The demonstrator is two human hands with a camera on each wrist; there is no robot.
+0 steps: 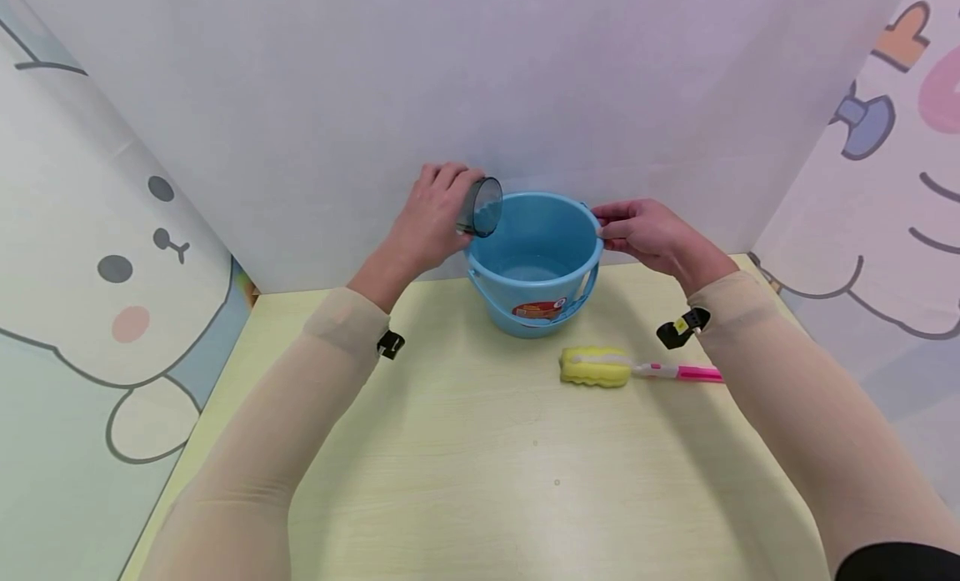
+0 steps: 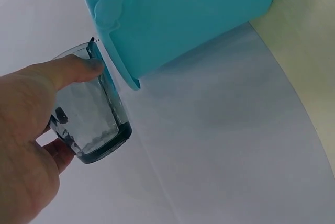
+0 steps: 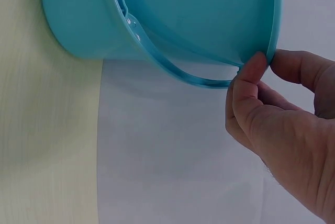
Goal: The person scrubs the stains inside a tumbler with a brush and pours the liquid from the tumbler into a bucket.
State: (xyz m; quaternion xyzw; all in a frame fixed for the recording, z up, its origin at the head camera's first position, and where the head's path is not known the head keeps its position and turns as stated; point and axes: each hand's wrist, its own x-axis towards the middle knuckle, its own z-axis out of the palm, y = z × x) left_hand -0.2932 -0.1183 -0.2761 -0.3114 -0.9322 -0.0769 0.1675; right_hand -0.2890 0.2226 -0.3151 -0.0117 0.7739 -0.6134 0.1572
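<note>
A blue plastic bucket (image 1: 531, 308) stands upright on the table against the back wall, a little clear liquid seeming to lie at its bottom. My left hand (image 1: 435, 218) grips a dark, see-through glass (image 1: 486, 207), tilted with its mouth toward the bucket at the left rim. In the left wrist view, the thumb lies along the side of the glass (image 2: 86, 111). At the opposite side, my right hand (image 1: 648, 233) pinches the bucket's rim between thumb and fingers, beside the handle's end, as the right wrist view shows. The bucket's handle (image 3: 193, 79) hangs down over the front.
A yellow sponge brush (image 1: 596, 367) with a pink and white handle lies on the table (image 1: 480, 473) in front of the bucket, partly behind the right forearm. White wall sheeting (image 1: 360, 89) rises behind, and cartoon-printed panels (image 1: 97, 231) stand on both sides.
</note>
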